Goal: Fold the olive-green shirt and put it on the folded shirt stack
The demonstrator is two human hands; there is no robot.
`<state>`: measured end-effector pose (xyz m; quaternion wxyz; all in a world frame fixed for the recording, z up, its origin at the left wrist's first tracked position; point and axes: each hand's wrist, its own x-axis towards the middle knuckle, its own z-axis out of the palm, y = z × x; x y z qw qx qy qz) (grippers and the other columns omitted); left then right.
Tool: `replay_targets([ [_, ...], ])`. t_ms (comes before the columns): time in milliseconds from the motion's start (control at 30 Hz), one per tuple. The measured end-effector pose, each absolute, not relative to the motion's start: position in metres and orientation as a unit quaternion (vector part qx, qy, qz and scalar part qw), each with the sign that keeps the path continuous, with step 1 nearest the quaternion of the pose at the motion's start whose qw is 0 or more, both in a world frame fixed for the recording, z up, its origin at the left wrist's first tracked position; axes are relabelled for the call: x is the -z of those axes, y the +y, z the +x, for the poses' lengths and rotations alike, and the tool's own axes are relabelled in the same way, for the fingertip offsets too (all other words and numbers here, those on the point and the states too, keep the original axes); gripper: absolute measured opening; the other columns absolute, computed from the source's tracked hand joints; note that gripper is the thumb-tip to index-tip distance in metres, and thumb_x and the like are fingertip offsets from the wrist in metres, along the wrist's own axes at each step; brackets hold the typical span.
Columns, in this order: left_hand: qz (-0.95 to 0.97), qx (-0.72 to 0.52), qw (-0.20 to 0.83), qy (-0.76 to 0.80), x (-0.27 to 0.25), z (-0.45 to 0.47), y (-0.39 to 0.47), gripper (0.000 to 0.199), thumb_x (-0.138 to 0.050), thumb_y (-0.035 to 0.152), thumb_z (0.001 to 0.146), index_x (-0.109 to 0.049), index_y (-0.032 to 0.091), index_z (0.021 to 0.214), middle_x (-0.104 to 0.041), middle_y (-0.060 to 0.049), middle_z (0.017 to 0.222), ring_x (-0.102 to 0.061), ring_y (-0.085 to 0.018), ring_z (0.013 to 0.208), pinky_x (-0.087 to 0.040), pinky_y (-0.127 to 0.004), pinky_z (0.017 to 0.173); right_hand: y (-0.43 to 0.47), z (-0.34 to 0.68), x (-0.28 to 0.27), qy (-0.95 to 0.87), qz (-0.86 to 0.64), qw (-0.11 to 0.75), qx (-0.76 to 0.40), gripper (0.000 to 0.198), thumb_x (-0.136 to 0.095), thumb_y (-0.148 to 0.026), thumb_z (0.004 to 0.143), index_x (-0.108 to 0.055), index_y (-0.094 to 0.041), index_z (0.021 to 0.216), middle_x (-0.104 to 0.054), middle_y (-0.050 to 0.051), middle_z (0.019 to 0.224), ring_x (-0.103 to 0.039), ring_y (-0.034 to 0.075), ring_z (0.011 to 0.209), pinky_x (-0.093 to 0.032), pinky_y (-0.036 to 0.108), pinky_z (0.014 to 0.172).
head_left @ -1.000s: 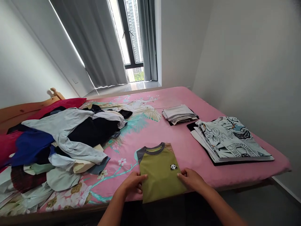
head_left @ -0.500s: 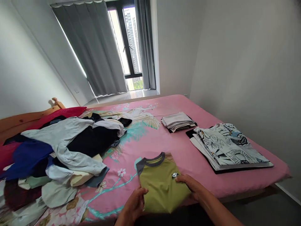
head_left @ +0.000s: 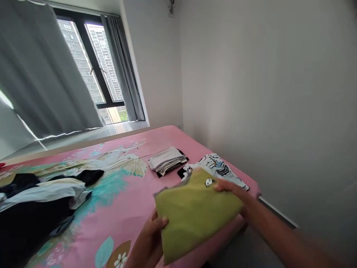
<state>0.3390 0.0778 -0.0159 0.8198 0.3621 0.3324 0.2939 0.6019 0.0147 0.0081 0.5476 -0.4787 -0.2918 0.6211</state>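
Observation:
Between my two hands hangs a folded olive-green shirt (head_left: pixel 192 216) with a small panda patch on its chest, raised above the bed's near edge. My left hand (head_left: pixel 152 230) pinches its left side, thumb on top. At the right side, my right hand (head_left: pixel 227 188) grips the cloth close to the panda patch. Just behind the shirt lies a stack of larger folded shirts, topped by a white one with comic-style print (head_left: pixel 220 167), which the green shirt partly covers. A smaller stack of folded clothes (head_left: pixel 169 160) sits to its left.
A loose heap of dark and white clothes (head_left: pixel 41 204) spreads over the left of the pink flowered bed (head_left: pixel 125 208). Bare wall (head_left: pixel 251 111) rises beyond the bed's right edge. A window with grey curtains (head_left: pixel 44 70) is at the back left.
My view has turned to the right. Both hands have lifted the green shirt and carried it toward the printed-shirt stack, which it now overlaps in view.

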Motion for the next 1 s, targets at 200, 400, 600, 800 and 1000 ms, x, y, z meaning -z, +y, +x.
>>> replay_targets([
  [200, 0.461, -0.329, 0.785, 0.251, 0.008, 0.488, 0.140, 0.071, -0.071, 0.026, 0.054, -0.045, 0.031, 0.119, -0.065, -0.001, 0.098, -0.064, -0.019, 0.076, -0.049, -0.028, 0.060, 0.063, 0.746, -0.020, -0.386, -0.453, 0.583, -0.554, 0.064, -0.066, -0.030, 0.057, -0.050, -0.021, 0.118, -0.064, 0.007, 0.105, -0.063, 0.022, 0.089, -0.050, 0.033, 0.079],
  [400, 0.457, -0.203, 0.759, 0.417, 0.114, 0.559, 0.161, 0.051, -0.072, 0.037, 0.056, -0.051, 0.021, 0.099, -0.054, 0.005, 0.062, -0.051, -0.010, 0.048, -0.044, -0.024, 0.047, 0.074, 0.824, 0.093, -0.281, -0.667, 0.490, -0.485, 0.042, -0.068, -0.041, 0.060, -0.055, -0.017, 0.092, -0.063, 0.004, 0.076, -0.058, 0.015, 0.063, -0.050, 0.029, 0.059],
  [600, 0.516, -0.113, 0.706, 0.472, 0.130, 0.561, 0.152, 0.046, -0.072, 0.056, 0.057, -0.047, 0.022, 0.076, -0.045, 0.008, 0.046, -0.045, -0.009, 0.037, -0.035, -0.022, 0.037, 0.074, 0.837, 0.138, -0.283, -0.763, 0.415, -0.407, 0.045, -0.049, -0.061, 0.077, -0.058, -0.017, 0.081, -0.057, 0.003, 0.060, -0.051, 0.014, 0.053, -0.040, 0.025, 0.046],
  [800, 0.528, -0.134, 0.698, 0.466, 0.124, 0.563, 0.141, 0.046, -0.072, 0.053, 0.056, -0.054, 0.021, 0.084, -0.051, 0.007, 0.054, -0.049, -0.009, 0.041, -0.030, -0.019, 0.035, 0.071, 0.830, 0.139, -0.349, -0.835, 0.357, -0.231, 0.044, -0.046, -0.056, 0.080, -0.052, -0.018, 0.057, -0.051, 0.002, 0.056, -0.048, 0.015, 0.059, -0.026, 0.025, 0.052],
  [1000, 0.558, -0.154, 0.653, 0.488, 0.134, 0.557, 0.123, 0.033, -0.068, 0.047, 0.061, -0.048, 0.021, 0.067, -0.041, 0.009, 0.040, -0.038, -0.007, 0.032, -0.023, -0.019, 0.031, 0.044, 0.817, 0.149, -0.368, -0.858, 0.318, -0.167, 0.044, -0.040, -0.055, 0.083, -0.051, -0.019, 0.060, -0.053, 0.001, 0.059, -0.044, 0.014, 0.056, -0.022, 0.026, 0.053],
])
